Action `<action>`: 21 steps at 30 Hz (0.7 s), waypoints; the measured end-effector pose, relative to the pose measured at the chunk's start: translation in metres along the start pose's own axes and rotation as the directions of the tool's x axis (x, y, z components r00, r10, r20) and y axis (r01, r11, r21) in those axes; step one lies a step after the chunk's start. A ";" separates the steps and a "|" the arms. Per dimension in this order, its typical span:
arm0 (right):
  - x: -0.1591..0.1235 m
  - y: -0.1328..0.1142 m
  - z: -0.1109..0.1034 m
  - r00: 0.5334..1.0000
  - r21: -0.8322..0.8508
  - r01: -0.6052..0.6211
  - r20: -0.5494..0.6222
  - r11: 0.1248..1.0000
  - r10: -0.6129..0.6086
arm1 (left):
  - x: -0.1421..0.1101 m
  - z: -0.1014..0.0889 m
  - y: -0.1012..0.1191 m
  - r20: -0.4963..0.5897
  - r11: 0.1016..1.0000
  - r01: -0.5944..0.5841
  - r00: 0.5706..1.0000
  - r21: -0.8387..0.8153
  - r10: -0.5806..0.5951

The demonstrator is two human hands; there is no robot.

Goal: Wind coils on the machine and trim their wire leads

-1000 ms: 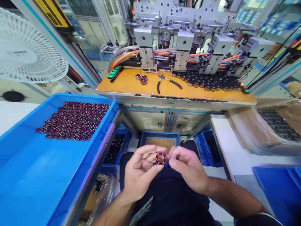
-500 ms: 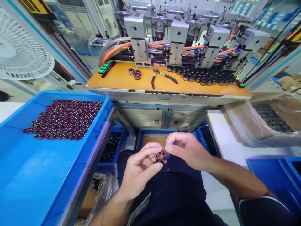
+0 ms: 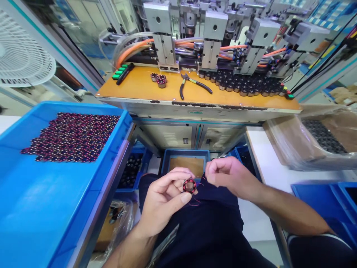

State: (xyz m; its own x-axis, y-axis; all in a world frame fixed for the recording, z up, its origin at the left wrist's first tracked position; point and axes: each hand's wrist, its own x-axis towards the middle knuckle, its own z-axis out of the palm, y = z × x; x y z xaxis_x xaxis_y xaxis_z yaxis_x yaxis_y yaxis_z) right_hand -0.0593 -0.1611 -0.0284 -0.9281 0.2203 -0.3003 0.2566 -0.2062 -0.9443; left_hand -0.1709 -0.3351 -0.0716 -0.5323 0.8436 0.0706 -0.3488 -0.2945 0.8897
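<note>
Wound ring [image 3: 185, 187] pinched in the left hand [image 3: 163, 203], above the lap [image 3: 195, 230].
The right hand's [image 3: 231, 176] grip is narrow; whether it holds anything, I cannot tell. The blue tray [image 3: 36, 208] contains rows of similar rings [image 3: 75, 137], the carton [image 3: 281, 145] dark parts [image 3: 323, 136]. Since a second ago, the right hand has moved away from the ring; thin wire ends [image 3: 194, 204] show more clearly.
</note>
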 end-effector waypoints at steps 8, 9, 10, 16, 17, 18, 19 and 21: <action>0.020 -0.035 -0.005 0.919 -0.389 0.361 0.305 0.848 -0.252 | -0.002 0.007 0.003 0.100 0.973 0.222 0.971 -0.059 -0.215; 0.023 -0.036 -0.001 0.897 -0.389 0.397 0.358 0.832 -0.261 | -0.002 0.008 0.004 0.117 0.969 0.242 0.965 -0.049 -0.235; 0.026 -0.037 0.002 0.880 -0.379 0.419 0.394 0.825 -0.265 | -0.002 0.010 0.005 0.128 0.967 0.254 0.960 -0.037 -0.247; 0.024 -0.029 0.008 0.931 -0.405 0.356 0.236 0.842 -0.279 | -0.004 0.004 0.004 0.072 0.987 0.156 0.985 0.031 -0.157; 0.021 -0.028 0.007 0.948 -0.406 0.315 0.181 0.858 -0.262 | -0.005 0.002 0.003 0.058 0.989 0.140 0.988 0.044 -0.143; 0.018 -0.027 0.006 0.962 -0.400 0.271 0.133 0.875 -0.237 | -0.005 0.001 0.001 0.045 0.990 0.128 0.990 0.053 -0.131; 0.014 -0.026 0.006 0.973 -0.391 0.232 0.095 0.891 -0.212 | -0.006 0.000 -0.001 0.033 0.992 0.115 0.993 0.054 -0.116; 0.005 -0.026 0.004 0.987 -0.368 0.162 0.043 0.916 -0.157 | -0.007 -0.001 -0.003 0.017 0.996 0.080 0.997 0.043 -0.081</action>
State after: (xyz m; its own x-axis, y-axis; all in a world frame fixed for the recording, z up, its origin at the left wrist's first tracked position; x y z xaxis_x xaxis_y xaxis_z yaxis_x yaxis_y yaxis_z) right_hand -0.0721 -0.1586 -0.0052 -0.9676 0.2085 -0.1422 0.1841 0.1973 -0.9629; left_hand -0.1672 -0.3403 -0.0752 -0.4895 0.8720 0.0060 -0.3567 -0.2065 0.9111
